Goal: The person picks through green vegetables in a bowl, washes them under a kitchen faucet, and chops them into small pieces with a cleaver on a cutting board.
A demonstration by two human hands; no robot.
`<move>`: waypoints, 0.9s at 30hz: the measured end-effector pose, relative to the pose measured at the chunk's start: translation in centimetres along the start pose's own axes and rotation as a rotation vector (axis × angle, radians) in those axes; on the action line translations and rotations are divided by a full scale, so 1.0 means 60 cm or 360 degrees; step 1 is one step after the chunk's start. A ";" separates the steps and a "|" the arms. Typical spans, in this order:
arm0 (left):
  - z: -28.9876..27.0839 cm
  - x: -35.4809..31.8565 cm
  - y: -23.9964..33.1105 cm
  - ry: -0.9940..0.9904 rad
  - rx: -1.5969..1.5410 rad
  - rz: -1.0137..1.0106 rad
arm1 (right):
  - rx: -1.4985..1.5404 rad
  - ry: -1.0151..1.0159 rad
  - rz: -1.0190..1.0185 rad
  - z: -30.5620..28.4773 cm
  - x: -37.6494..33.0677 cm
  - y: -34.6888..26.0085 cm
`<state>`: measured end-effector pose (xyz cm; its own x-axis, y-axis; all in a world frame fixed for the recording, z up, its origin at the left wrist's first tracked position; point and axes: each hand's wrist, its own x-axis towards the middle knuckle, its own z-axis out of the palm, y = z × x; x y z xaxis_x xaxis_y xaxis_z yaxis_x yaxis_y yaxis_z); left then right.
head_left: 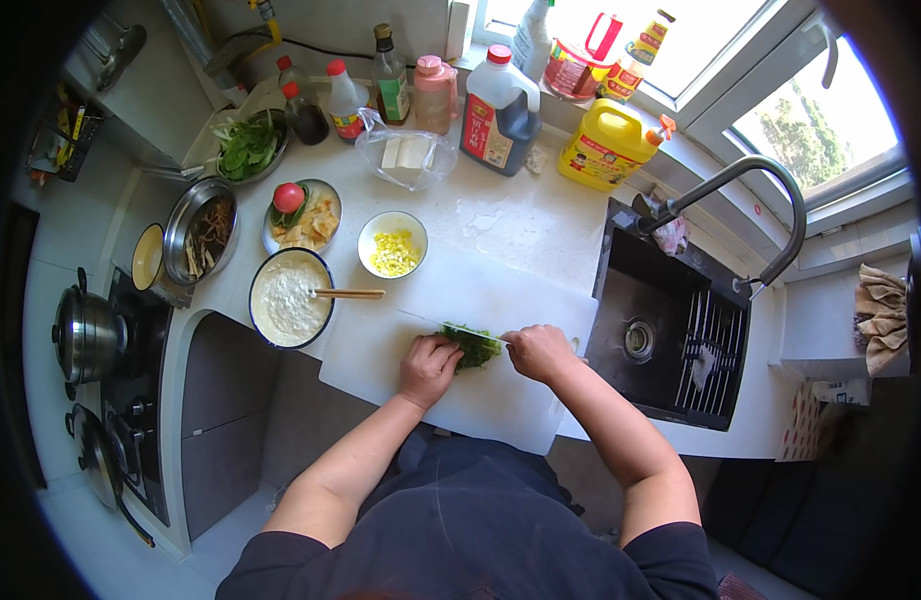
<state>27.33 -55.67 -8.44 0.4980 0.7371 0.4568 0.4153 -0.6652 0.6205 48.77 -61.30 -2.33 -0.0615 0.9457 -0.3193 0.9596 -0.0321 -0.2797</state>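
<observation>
A white cutting board (450, 400) lies on the counter in front of me. On it sits a small heap of chopped green herbs (475, 347). My left hand (428, 366) presses down on the left side of the heap with curled fingers. My right hand (538, 350) grips the handle of a knife (435, 321), whose blade lies across the far side of the greens and points left.
A bowl of white batter with chopsticks (288, 298), a bowl of yellow bits (392, 245), a plate with a tomato (300, 214) and metal bowls stand to the left. Bottles (498, 110) line the back. A black sink (670, 330) lies right, a stove with pots (88, 335) left.
</observation>
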 end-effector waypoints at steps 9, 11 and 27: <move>-0.011 0.001 -0.009 0.0025 -0.0081 0.0045 | 0.0024 0.0187 -0.0025 0.037 -0.014 -0.007; -0.019 0.010 -0.005 0.0086 -0.0103 0.0036 | 0.0090 0.0318 -0.0024 0.045 -0.036 -0.025; -0.010 0.006 0.023 -0.0221 -0.0131 0.0024 | 0.2557 0.0368 0.1315 0.050 -0.100 -0.104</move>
<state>27.64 -56.25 -7.06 0.6067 0.6996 0.3774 0.3460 -0.6599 0.6670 42.33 -67.74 -1.36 0.4081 0.5432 -0.7337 -0.4547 -0.5760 -0.6793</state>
